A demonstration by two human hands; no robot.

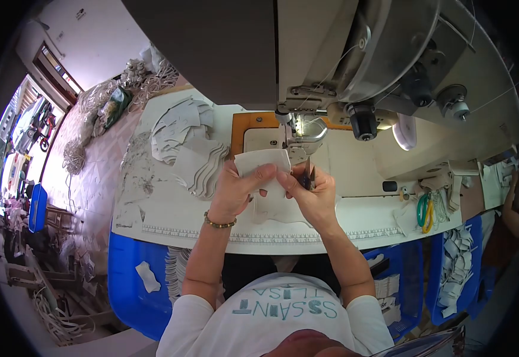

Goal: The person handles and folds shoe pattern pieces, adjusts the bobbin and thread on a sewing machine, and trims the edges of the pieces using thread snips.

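My left hand (233, 191) is closed on a white fabric piece (262, 159), thumb on top, and holds it up in front of the sewing machine's needle area (298, 128). A beaded bracelet (220, 221) circles that wrist. My right hand (318, 195) is closed around dark thread snips (308, 177), blades pointing away from me. Its thumb and fingertips meet the right edge of the same fabric piece. Left of my hands, stacks of white cut pieces (182, 128) lie on the table, with wavy-edged pieces (203, 169) nearest.
A printed ruler strip (253, 237) runs along the table's front edge (366, 241). Blue bins (130, 285) with white pieces stand below, left and right. Yellow-handled scissors (429, 214) lie at the right. The machine head (325, 53) overhangs the table. Another person's arm (512, 217) shows far right.
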